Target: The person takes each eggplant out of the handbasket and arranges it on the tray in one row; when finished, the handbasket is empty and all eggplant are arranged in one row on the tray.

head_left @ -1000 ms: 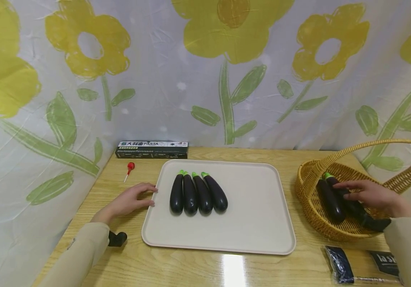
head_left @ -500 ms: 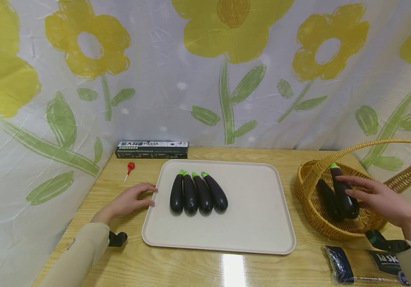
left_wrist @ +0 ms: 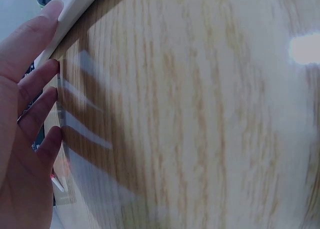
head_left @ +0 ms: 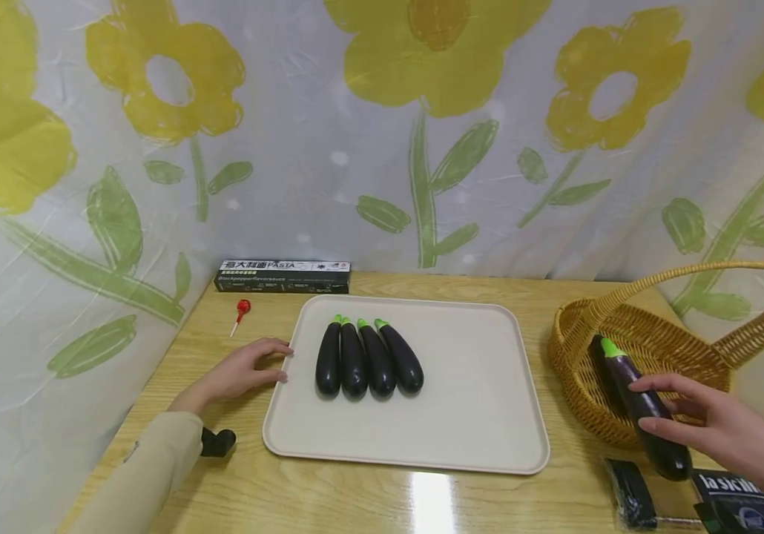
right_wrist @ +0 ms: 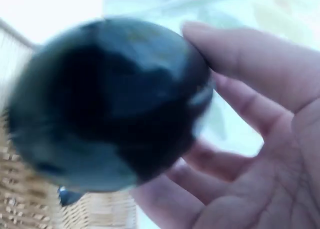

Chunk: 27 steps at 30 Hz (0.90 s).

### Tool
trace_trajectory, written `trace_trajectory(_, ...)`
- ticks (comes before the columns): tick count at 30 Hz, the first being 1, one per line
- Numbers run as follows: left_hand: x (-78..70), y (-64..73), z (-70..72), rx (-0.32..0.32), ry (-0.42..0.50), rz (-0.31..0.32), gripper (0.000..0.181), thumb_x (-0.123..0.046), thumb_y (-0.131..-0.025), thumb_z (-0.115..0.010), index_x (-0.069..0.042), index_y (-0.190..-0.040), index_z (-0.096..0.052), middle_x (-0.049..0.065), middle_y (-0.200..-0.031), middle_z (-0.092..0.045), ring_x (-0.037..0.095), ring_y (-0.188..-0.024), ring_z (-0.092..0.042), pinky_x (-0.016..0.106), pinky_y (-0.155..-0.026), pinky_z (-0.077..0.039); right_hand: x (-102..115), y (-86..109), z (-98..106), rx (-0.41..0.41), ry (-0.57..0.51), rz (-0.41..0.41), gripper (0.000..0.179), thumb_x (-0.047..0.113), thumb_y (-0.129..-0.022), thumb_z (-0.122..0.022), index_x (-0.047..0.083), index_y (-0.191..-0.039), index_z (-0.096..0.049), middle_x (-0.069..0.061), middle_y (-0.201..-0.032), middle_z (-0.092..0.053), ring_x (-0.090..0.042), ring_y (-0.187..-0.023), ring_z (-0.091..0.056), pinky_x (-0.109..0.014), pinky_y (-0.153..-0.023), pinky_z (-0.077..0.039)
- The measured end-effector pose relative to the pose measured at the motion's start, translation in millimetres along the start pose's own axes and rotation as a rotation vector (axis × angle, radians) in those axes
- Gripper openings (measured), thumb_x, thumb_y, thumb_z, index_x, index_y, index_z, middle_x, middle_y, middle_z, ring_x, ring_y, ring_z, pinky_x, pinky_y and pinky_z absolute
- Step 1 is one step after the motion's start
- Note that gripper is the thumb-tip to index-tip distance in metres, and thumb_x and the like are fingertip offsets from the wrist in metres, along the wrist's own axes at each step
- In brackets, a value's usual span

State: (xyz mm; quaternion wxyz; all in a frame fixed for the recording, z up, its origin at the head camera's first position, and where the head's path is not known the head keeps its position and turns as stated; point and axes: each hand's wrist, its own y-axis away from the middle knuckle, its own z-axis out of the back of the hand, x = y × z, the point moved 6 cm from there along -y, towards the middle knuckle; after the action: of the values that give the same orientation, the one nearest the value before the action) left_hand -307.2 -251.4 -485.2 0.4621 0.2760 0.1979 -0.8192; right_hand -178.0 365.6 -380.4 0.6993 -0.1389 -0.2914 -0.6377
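Note:
My right hand [head_left: 709,419] pinches a dark purple eggplant [head_left: 649,415] with a green top, holding it over the near side of the wicker basket [head_left: 572,393]. Up close in the right wrist view, the rounded end of that eggplant [right_wrist: 110,104] hides much of the basket. Another eggplant [head_left: 599,363] lies in the basket, partly covered by the held one. Several eggplants [head_left: 368,360] lie side by side on the left half of the beige tray [head_left: 469,386]. At the tray's left rim, my left hand [head_left: 242,374] rests with relaxed fingers touching the edge.
Behind the tray stands a pasta box [head_left: 282,277], with a red lollipop [head_left: 242,311] on the table to its front left. A pasta packet [head_left: 676,497] lies in front of the basket, partly behind the right hand. The basket's tall handle [head_left: 709,268] arches over it. Flowered cloth hangs behind.
My right hand has lifted one eggplant out from beside the other in the basket and drawn it toward the near side. The left hand stays at the tray rim.

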Motion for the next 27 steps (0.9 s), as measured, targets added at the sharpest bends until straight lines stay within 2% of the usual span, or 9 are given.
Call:
trace_trajectory(4,-0.2,-0.9,0.2,-0.001,-0.002,-0.004,0.038,-0.025,-0.089,-0.073,-0.009,-0.122,-0.064,0.015,-0.131,-0.058,0.038,-0.127,-0.048,0.056,-0.109,-0.034,15,10.3,-9,0.042,0.010,0.087,0.042,0.028,-0.092,-0.070,0.016,-0.129,-0.055,-0.011,-0.128,-0.054,-0.012,-0.098,-0.061,-0.028,-0.064,-0.054)
trace_trajectory(6,0.2,-1.0,0.0,-0.002,-0.001,-0.003,0.038,-0.025,-0.089,-0.073,-0.008,-0.122,-0.064,0.015,-0.131,-0.058,0.038,-0.127,-0.048,0.056,-0.108,-0.034,24,13.1,-13,0.046,0.006,0.142,0.040,0.027,-0.091,-0.070,0.019,-0.128,-0.056,0.000,-0.126,-0.055,0.001,-0.099,-0.056,-0.025,-0.067,-0.054)
trace_trajectory(8,0.4,-1.2,-0.4,-0.005,0.001,-0.004,0.038,-0.025,-0.089,-0.073,-0.009,-0.122,-0.064,0.015,-0.131,-0.058,0.038,-0.127,-0.048,0.056,-0.108,-0.034,34,13.9,-17,0.052,-0.026,0.181,0.040,0.025,-0.092,-0.069,0.021,-0.129,-0.055,0.003,-0.127,-0.052,0.008,-0.103,-0.051,-0.023,-0.070,-0.054)
trace_trajectory(11,1.0,-1.0,-0.3,-0.016,-0.003,-0.006,0.038,-0.025,-0.089,-0.074,-0.009,-0.122,-0.065,0.015,-0.130,-0.059,0.038,-0.127,-0.048,0.056,-0.108,-0.035,52,11.1,-23,0.065,-0.124,0.218,0.041,0.023,-0.095,-0.065,0.023,-0.133,-0.052,-0.001,-0.131,-0.047,0.006,-0.107,-0.050,-0.025,-0.070,-0.054)
trace_trajectory(14,1.3,-0.9,-0.1,-0.020,-0.009,-0.011,0.037,-0.024,-0.088,-0.074,-0.009,-0.121,-0.065,0.014,-0.130,-0.059,0.037,-0.126,-0.049,0.056,-0.107,-0.035,72,3.4,-31,0.097,-0.254,0.258,0.043,0.019,-0.097,-0.062,0.020,-0.138,-0.048,-0.011,-0.134,-0.043,-0.006,-0.108,-0.057,-0.030,-0.068,-0.056)
trace_trajectory(19,0.5,-1.1,-0.2,-0.005,0.005,-0.003,0.037,-0.024,-0.089,-0.074,-0.009,-0.122,-0.065,0.014,-0.131,-0.058,0.038,-0.127,-0.048,0.056,-0.108,-0.034,92,-22.7,-44,0.102,-0.329,0.242,0.044,0.025,-0.097,-0.063,0.023,-0.139,-0.049,-0.016,-0.142,-0.041,-0.034,-0.119,-0.056,-0.032,-0.074,-0.056)
trace_trajectory(21,0.5,-1.0,-0.2,0.003,0.009,0.001,0.037,-0.024,-0.089,-0.073,-0.009,-0.122,-0.064,0.015,-0.131,-0.058,0.038,-0.128,-0.048,0.056,-0.109,-0.034,96,-37.0,-51,0.108,-0.350,0.223,0.045,0.029,-0.096,-0.065,0.025,-0.139,-0.051,-0.017,-0.144,-0.042,-0.039,-0.124,-0.052,-0.033,-0.081,-0.054)
trace_trajectory(23,0.4,-0.8,-0.1,0.006,0.010,0.003,0.038,-0.025,-0.089,-0.073,-0.009,-0.122,-0.064,0.015,-0.131,-0.058,0.038,-0.128,-0.048,0.056,-0.109,-0.034,99,-52.7,-60,0.147,-0.427,0.210,0.048,0.028,-0.095,-0.065,0.023,-0.140,-0.050,-0.020,-0.145,-0.042,-0.042,-0.127,-0.048,-0.037,-0.087,-0.053)
trace_trajectory(27,-0.9,-1.0,0.0,0.007,0.004,-0.002,0.037,-0.024,-0.089,-0.073,-0.009,-0.122,-0.064,0.014,-0.131,-0.058,0.037,-0.127,-0.048,0.056,-0.109,-0.034,105,-86.7,-78,0.193,-0.478,0.186,0.051,0.032,-0.094,-0.067,0.026,-0.141,-0.050,-0.016,-0.148,-0.040,-0.035,-0.131,-0.046,-0.043,-0.099,-0.046)
